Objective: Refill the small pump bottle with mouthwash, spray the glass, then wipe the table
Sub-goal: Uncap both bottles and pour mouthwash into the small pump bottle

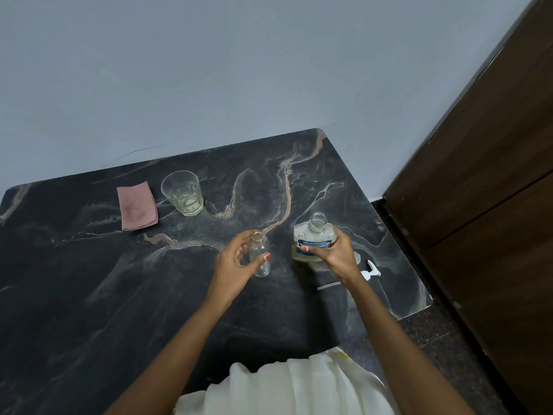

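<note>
Mouthwash bottle (312,239), uncapped and upright, was clasped in the right hand (336,254), just right of the left hand (236,260) gripping the open pump bottle (261,257).

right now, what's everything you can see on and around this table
small pump bottle: 1, clear, pump off, mid-table
mouthwash bottle: 1, clear with blue-and-white label, uncapped, right of the small bottle
pump head: 1, white, lying near the table's right edge
glass: 1, clear, far left-centre
cloth: 1, pink, folded, left of the glass
table: 1, black marbled
door: 1, dark brown, right
left hand: grips the small pump bottle
right hand: grips the mouthwash bottle
</note>
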A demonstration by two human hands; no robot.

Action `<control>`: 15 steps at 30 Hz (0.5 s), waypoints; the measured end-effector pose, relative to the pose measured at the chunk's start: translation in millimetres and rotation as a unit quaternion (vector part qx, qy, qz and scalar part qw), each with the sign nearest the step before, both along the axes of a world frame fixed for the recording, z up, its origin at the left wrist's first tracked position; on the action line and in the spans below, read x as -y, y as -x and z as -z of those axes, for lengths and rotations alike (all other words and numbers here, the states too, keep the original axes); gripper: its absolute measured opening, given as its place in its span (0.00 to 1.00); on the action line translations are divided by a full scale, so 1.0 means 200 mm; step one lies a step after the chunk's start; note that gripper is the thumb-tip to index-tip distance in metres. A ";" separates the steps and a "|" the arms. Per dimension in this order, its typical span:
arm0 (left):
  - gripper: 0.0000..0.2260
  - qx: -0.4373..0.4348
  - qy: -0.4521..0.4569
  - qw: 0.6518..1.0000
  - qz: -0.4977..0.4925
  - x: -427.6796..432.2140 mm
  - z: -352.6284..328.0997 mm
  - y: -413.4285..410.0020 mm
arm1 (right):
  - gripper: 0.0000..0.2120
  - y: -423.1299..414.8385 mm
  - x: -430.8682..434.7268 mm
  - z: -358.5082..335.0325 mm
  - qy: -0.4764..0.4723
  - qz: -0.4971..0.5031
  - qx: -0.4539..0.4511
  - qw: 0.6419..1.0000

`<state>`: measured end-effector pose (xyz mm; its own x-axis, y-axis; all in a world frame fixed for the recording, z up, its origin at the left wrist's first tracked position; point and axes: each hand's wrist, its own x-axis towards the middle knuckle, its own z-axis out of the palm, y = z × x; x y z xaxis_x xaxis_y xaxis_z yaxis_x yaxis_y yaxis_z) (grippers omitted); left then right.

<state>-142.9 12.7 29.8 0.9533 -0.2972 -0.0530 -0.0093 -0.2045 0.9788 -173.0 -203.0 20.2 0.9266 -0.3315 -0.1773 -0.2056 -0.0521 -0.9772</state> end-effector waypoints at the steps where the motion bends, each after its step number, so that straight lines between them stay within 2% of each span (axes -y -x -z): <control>1: 0.20 0.003 0.009 1.000 -0.004 0.00 -0.02 0.00 | 0.21 -0.01 0.00 -0.03 0.009 0.000 0.009 1.000; 10: 0.22 0.071 0.063 0.995 0.000 0.04 -0.30 -0.05 | 0.25 -0.09 -0.02 -0.33 0.117 0.001 0.107 0.987; 15: 0.22 0.077 0.099 0.992 -0.003 0.06 -0.41 -0.06 | 0.25 -0.12 -0.04 -0.46 0.177 -0.010 0.159 0.971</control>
<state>-131.4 1.3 111.1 0.9472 -0.2824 0.1521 -0.1613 -0.0093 0.9869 -148.1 -195.2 112.5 0.9231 -0.3004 0.2400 0.1077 -0.3972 -0.9114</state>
